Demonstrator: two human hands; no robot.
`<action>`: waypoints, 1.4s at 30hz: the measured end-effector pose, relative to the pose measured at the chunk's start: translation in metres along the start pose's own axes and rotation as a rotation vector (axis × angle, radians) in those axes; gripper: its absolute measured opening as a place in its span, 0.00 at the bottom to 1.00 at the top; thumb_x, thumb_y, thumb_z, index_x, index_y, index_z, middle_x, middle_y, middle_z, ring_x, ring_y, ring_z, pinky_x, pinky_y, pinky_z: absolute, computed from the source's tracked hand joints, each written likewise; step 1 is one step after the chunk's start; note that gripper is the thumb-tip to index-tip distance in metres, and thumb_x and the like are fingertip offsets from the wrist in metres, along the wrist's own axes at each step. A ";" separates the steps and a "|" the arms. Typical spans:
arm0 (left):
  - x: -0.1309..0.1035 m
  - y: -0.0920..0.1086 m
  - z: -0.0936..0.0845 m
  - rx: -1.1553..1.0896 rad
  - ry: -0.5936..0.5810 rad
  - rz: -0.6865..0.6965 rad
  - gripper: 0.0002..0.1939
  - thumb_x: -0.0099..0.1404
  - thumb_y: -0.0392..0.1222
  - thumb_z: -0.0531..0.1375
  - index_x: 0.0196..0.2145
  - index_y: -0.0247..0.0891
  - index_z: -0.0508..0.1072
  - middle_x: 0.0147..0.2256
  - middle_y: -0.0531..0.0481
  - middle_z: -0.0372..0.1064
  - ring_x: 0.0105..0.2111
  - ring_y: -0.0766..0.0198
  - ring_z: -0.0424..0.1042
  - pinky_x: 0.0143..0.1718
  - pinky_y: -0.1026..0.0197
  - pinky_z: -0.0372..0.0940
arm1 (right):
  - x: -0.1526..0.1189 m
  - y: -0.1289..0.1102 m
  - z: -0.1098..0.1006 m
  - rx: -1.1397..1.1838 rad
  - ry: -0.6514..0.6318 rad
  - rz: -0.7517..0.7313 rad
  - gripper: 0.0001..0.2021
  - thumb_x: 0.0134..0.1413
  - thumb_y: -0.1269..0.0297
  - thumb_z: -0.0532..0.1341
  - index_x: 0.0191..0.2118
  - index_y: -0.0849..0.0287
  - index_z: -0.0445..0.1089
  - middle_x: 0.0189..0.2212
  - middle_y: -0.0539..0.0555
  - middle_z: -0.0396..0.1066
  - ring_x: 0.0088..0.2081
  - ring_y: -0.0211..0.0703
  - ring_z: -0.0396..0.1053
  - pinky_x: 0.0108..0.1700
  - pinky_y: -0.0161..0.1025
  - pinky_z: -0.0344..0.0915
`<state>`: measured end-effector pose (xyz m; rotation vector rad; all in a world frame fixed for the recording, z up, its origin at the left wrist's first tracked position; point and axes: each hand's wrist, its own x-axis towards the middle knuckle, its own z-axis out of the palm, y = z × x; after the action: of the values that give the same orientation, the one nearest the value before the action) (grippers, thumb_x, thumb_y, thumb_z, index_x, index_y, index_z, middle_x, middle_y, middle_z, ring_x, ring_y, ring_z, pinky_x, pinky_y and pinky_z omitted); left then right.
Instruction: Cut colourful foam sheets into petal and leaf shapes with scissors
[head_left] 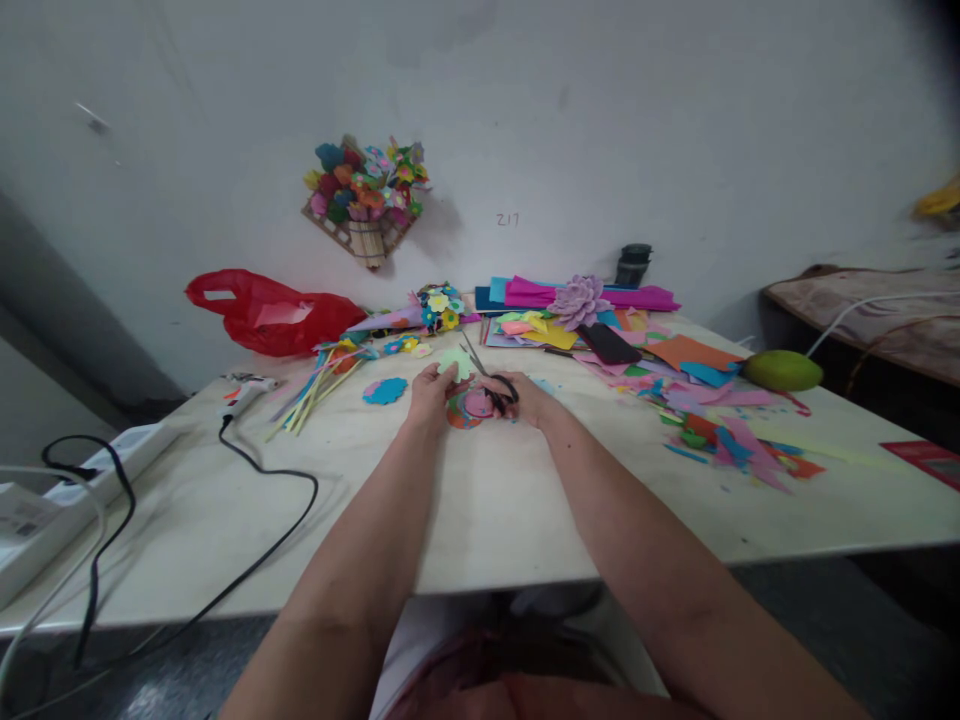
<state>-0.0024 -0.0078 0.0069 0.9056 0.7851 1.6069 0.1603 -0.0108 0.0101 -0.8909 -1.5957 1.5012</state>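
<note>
**Tight quarters could cost us a clean edge**

At the left edge of the worktop (502, 520) sits a white power strip (142, 455). A black cord (276, 471) loops across the surface and hangs past the near edge; if a forearm or knee snags it, we could drag along the small white device (245, 396) it runs to. A red bag (300, 325) slumps toward the far-left corner, well apart from our hands. Closer to the middle, a blue scalloped piece (385, 391) lies flat, and a swing of our left arm might sweep it aside.

Midway along the worktop, between near and far edges, our left grip (430, 392) pinches a light green paper (454, 362). Our right grip (527, 398) is closed around the handles of the scissors (475, 360), blades pointing toward the far edge. We cannot tell whether they touch the paper. We judge a nicked fingertip or a torn rim the main risk, caused by holding thin paper so near the blades. Round paper pieces (466, 410) lie just below both hands, so a dipping wrist could scuff them.

Toward the right edge, loose scraps (739, 445) spread widely; a good piece dropped there might get lost among them.
</note>
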 end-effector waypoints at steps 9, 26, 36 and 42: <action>-0.002 0.004 0.000 -0.061 0.005 -0.027 0.13 0.47 0.36 0.68 0.32 0.33 0.71 0.29 0.48 0.73 0.31 0.62 0.75 0.31 0.66 0.69 | 0.000 0.000 0.000 -0.030 -0.015 0.009 0.14 0.51 0.55 0.61 0.35 0.64 0.69 0.18 0.49 0.67 0.14 0.30 0.61 0.11 0.28 0.46; 0.002 0.003 -0.001 -0.101 0.068 -0.090 0.09 0.49 0.30 0.65 0.30 0.34 0.70 0.30 0.47 0.73 0.30 0.61 0.75 0.31 0.63 0.71 | -0.003 -0.003 0.003 -0.150 -0.029 -0.013 0.15 0.51 0.54 0.60 0.30 0.64 0.68 0.18 0.51 0.68 0.15 0.30 0.61 0.12 0.27 0.49; -0.002 0.006 0.005 -0.124 0.117 -0.098 0.09 0.50 0.29 0.63 0.31 0.33 0.70 0.29 0.47 0.73 0.30 0.61 0.75 0.34 0.62 0.70 | -0.001 0.000 0.002 -0.169 -0.017 -0.029 0.15 0.50 0.53 0.60 0.27 0.63 0.66 0.18 0.50 0.68 0.15 0.30 0.61 0.12 0.27 0.49; -0.002 0.007 0.007 -0.150 0.140 -0.110 0.08 0.50 0.28 0.62 0.30 0.33 0.70 0.28 0.48 0.72 0.28 0.62 0.75 0.31 0.63 0.70 | 0.000 0.001 0.002 -0.174 -0.006 -0.039 0.16 0.50 0.53 0.60 0.26 0.62 0.65 0.17 0.50 0.67 0.15 0.30 0.61 0.12 0.27 0.49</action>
<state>0.0011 -0.0113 0.0160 0.6378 0.7859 1.6210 0.1581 -0.0117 0.0090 -0.9463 -1.7582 1.3549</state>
